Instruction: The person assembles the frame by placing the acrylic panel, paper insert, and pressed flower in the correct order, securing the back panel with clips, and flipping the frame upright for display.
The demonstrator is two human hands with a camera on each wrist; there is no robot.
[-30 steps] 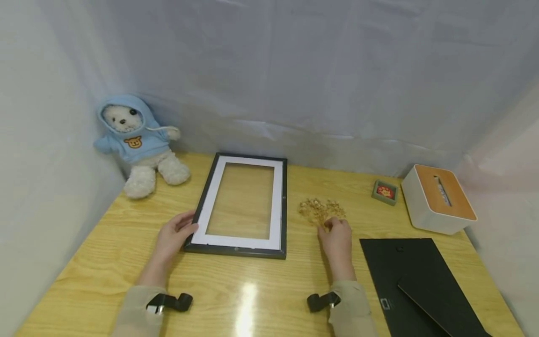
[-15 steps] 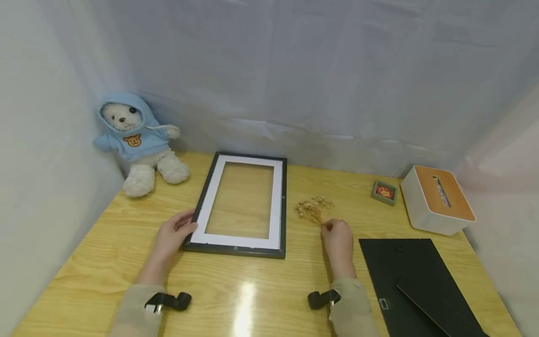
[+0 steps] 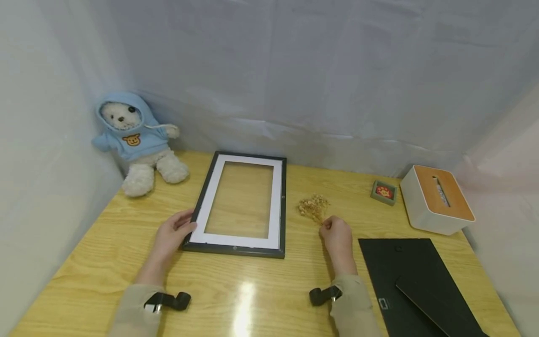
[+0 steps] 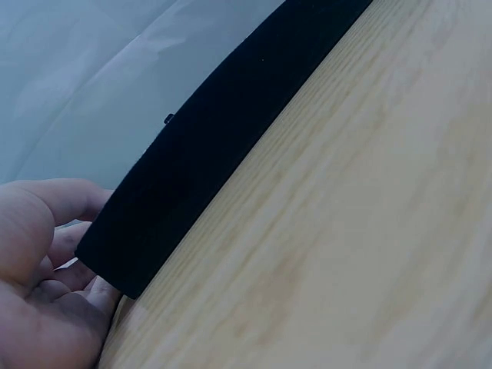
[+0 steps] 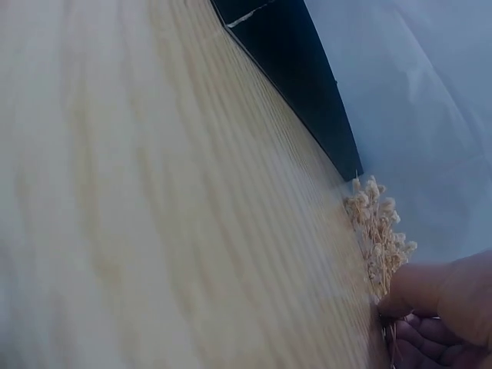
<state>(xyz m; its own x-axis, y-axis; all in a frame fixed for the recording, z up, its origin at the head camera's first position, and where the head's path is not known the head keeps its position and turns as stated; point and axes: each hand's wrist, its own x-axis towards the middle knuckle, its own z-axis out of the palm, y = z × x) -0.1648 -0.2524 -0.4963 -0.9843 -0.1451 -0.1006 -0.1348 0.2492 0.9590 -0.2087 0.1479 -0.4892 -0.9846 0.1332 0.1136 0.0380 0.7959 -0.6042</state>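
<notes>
A black picture frame (image 3: 285, 206) with a white mat lies on the wooden table, its window showing the tabletop. My left hand (image 3: 171, 235) holds it near the lower left corner, thumb over the edge and fingers at the side. Up close in the left wrist view, the curled fingers (image 4: 58, 254) meet the end of the dark frame (image 4: 192, 154). Right of the frame, my right hand (image 3: 338, 238) pinches the stems of a small bunch of dried flowers (image 3: 312, 207). Their pale heads (image 5: 378, 231) point away from that hand in the right wrist view.
A black backing board (image 3: 410, 267) with a stand leg lies at the right front. Behind it stand a white tissue box (image 3: 425, 206) with an orange-brown top and a small green tray (image 3: 384, 192). A plush toy (image 3: 139, 140) in a blue hoodie leans at the back left.
The dried flowers, spread wide earlier, have drawn into a narrower bunch as my right hand's fingers closed on their stems. My left hand and the picture frame stay in place.
</notes>
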